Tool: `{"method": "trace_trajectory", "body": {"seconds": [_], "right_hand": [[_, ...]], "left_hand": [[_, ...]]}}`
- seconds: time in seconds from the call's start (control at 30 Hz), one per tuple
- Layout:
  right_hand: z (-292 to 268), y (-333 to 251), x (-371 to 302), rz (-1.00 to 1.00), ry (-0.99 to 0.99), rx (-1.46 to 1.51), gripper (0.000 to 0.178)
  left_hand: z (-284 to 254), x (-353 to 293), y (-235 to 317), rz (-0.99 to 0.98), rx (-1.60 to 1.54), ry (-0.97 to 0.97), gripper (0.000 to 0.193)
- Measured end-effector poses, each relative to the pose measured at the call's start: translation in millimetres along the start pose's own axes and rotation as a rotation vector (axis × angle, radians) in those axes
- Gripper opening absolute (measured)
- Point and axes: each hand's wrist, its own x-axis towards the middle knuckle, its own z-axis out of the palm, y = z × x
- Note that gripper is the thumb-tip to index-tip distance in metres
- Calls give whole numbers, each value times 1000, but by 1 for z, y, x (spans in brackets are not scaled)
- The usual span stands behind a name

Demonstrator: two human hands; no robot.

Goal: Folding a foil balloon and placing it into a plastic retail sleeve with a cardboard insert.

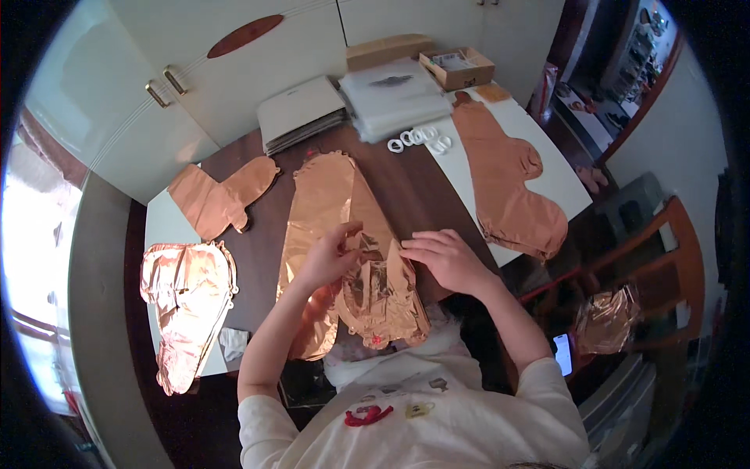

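A flat, uninflated rose-gold foil balloon (320, 195) lies lengthwise in front of me, its near part folded and crinkled over the table edge by my lap. Over its middle, my left hand (332, 256) is curved, with a gap between thumb and fingers. From the other side, my right hand (441, 256) pinches a raised foil edge between its fingertips. Small red bits show at the balloon's far and near ends. Other flat foil balloons lie at the left (223, 195), at the near left (187, 301) and on the right (504, 172).
The dark brown table (402, 187) has white boards under both sides. At its back stand a stack of grey-white flat packs (301, 113), clear plastic bags (394, 98), a small cardboard box (459, 66) and several white ribbon rolls (418, 137). A wooden chair (687, 266) and a lit phone (562, 354) are at the right.
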Motion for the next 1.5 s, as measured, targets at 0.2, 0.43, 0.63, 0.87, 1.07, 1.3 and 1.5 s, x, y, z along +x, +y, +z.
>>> {"method": "trace_trajectory", "body": {"seconds": [0.2, 0.43, 0.63, 0.87, 1.07, 1.3, 1.5], "right_hand": [[11, 10, -4, -15, -156, 1, 43], [13, 9, -7, -37, -157, -26, 47], [14, 13, -9, -49, -162, -37, 45], [18, 14, -11, -65, -125, -35, 36], [20, 15, -12, -77, -118, -48, 35], [19, 13, -12, -77, -84, -80, 32], [16, 12, -11, -70, -118, -106, 33]], "left_hand": [[-4, -4, 3, -190, -41, -63, 50], [-6, -4, 4, -188, 56, -111, 52], [-6, -3, 2, -187, 74, -114, 51], [-6, -4, 3, -160, 53, -93, 52], [-7, -4, 5, -146, 149, -95, 52], [-9, 1, 16, -294, 203, -127, 50], [16, 27, 38, 155, 753, -64, 48]]}}
